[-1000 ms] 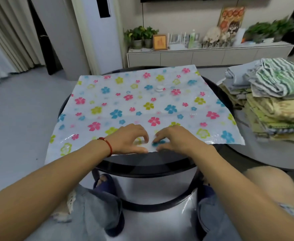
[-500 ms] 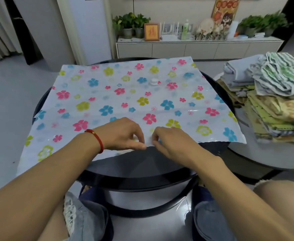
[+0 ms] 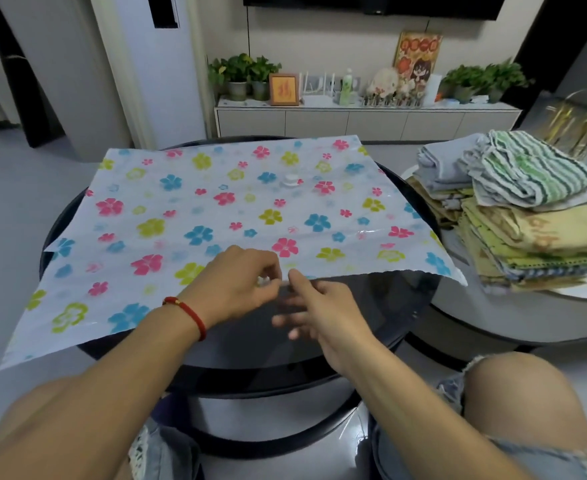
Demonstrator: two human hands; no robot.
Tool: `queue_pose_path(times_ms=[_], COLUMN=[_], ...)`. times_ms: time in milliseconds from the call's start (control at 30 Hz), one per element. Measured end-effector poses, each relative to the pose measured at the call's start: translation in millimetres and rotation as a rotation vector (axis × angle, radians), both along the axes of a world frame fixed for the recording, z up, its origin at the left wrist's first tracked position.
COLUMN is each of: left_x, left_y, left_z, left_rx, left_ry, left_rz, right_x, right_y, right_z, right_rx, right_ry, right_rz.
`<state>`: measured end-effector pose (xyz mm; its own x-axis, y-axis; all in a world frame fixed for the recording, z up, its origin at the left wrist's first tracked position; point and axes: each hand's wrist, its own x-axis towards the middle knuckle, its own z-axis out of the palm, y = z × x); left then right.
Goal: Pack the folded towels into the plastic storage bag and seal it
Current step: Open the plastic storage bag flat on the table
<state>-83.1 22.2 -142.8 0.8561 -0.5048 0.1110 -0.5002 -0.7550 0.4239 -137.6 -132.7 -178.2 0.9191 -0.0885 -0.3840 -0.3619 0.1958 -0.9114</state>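
Observation:
The plastic storage bag (image 3: 216, 216), clear with coloured flowers and a white valve (image 3: 289, 180), lies flat on a round black glass table (image 3: 382, 306). My left hand (image 3: 236, 289), with a red cord at the wrist, pinches the bag's near edge at its middle. Just to its right is my right hand (image 3: 320, 306), whose forefinger reaches to the same edge. Its other fingers are spread loose and blurred over the bare glass, holding nothing. The folded towels (image 3: 527, 216) are stacked on a lower white table at the right, a striped green one on top.
The bag's left corner hangs over the table's rim. My knees sit under the near edge. A white cabinet (image 3: 354, 121) with plants and frames stands at the far wall. A tall white unit (image 3: 153, 74) stands at the back left. Grey floor surrounds the tables.
My right hand has let go of the bag's near edge and its fingers have spread. My left hand keeps its pinch on the edge. The view has shifted slightly.

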Motion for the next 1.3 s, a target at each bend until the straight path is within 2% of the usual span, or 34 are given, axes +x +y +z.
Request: queue_pose_path(times_ms=[167,267,433,1067,1300], left_x=[6,12,15,17,8], left_y=[8,12,14,18,4], left_z=[0,4,5,10,11], left_rx=[-0.213,-0.236,-0.245,-0.256,-0.095], left_ry=[0.141,0.203,0.240,0.159,-0.075], left_rz=[-0.008,-0.014,-0.004,-0.040,-0.082], right_x=[7,6,7,11,14], right_y=[4,3,0,-5,-6], right_z=[-3,-7,-8,-14,-17], right_rx=[0.008,-0.010,-0.024,-0.061,-0.036], right_ry=[-0.150,-0.222,-0.228,-0.311,-0.305], right_rz=[-0.021,-0.005,0.006,0.022,0.028])
